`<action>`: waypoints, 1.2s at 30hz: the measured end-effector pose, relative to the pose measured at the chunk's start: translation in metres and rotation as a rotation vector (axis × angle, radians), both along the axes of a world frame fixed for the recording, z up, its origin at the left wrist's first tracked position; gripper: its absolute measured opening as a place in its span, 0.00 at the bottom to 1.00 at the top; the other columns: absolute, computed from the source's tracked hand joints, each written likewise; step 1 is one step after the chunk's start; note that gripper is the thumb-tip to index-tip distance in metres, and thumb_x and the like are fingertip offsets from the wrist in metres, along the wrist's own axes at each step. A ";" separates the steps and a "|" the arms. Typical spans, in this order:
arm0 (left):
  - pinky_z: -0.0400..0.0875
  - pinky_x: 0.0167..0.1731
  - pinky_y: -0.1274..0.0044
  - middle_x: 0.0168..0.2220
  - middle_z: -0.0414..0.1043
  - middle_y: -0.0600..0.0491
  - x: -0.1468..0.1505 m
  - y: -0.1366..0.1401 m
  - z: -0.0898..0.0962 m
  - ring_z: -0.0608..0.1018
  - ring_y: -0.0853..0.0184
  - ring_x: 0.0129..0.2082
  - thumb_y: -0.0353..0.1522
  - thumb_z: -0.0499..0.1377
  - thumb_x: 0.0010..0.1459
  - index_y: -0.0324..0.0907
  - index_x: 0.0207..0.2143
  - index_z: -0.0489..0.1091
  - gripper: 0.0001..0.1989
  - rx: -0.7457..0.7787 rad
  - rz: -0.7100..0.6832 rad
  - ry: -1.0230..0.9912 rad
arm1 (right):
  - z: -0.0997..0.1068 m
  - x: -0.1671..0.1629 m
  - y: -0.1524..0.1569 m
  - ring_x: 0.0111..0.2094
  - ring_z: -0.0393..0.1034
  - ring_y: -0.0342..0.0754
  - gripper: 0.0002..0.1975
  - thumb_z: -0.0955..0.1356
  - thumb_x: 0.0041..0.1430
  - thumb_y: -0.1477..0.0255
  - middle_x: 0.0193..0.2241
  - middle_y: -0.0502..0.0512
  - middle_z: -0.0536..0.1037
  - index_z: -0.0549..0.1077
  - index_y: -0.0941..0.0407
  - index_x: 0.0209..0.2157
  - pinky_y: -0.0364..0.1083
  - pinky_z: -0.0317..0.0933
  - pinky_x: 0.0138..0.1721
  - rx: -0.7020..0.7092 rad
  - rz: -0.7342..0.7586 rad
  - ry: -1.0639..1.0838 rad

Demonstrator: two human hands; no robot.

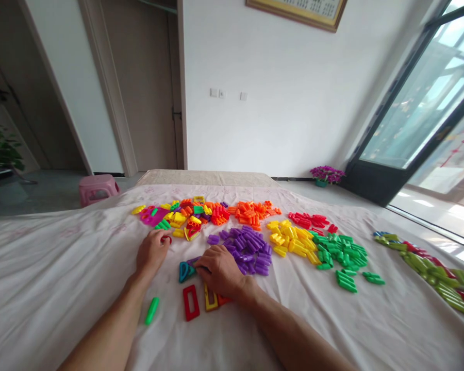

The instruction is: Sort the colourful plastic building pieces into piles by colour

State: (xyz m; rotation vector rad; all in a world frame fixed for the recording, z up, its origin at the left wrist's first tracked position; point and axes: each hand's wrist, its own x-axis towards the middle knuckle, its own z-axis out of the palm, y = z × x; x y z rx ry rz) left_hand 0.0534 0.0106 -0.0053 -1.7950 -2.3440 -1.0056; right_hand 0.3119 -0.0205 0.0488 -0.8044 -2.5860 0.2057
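Note:
My left hand (152, 251) is closed, its fingertips on a small red curved plastic piece (166, 239) beside the mixed pile. Right of it, my right hand (221, 268) reaches down with bent, closed fingers; whatever they pinch is hidden. Its fingertips meet a teal D-shaped frame (185, 271) and a purple piece (194, 260). Under and in front of that hand lie a red rectangular frame (191, 289), a yellow frame (206, 304) and a partly covered orange-red piece (223, 299). Purple tube blocks (251, 247) are heaped just beyond the right hand.
Mixed coloured blocks (178, 216) lie at the back left. Heaps of orange (251, 211), red (309, 220), yellow (292, 238) and green blocks (342, 250) spread rightward. A lone green tube (152, 310) lies near the left forearm. Joined rods (429, 268) line the cloth's right side (394, 309).

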 end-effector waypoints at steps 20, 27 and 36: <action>0.67 0.47 0.74 0.48 0.77 0.50 -0.004 0.007 0.005 0.76 0.62 0.47 0.36 0.58 0.55 0.47 0.48 0.73 0.17 -0.028 -0.096 0.037 | -0.004 -0.002 0.001 0.38 0.72 0.46 0.10 0.66 0.62 0.74 0.35 0.51 0.80 0.80 0.52 0.38 0.43 0.60 0.45 -0.091 -0.030 0.056; 0.71 0.45 0.74 0.44 0.75 0.50 0.007 0.000 0.011 0.77 0.62 0.44 0.40 0.60 0.53 0.46 0.43 0.73 0.15 0.097 -0.126 -0.066 | -0.002 0.000 0.001 0.40 0.72 0.47 0.09 0.66 0.62 0.75 0.36 0.52 0.80 0.79 0.54 0.39 0.45 0.61 0.47 -0.097 -0.058 0.156; 0.75 0.40 0.73 0.44 0.77 0.49 0.044 -0.018 0.026 0.80 0.63 0.41 0.44 0.62 0.53 0.43 0.48 0.69 0.23 0.087 -0.480 -0.520 | -0.012 0.004 0.006 0.58 0.62 0.52 0.31 0.65 0.58 0.79 0.58 0.60 0.66 0.60 0.53 0.63 0.52 0.60 0.58 -0.017 -0.200 0.438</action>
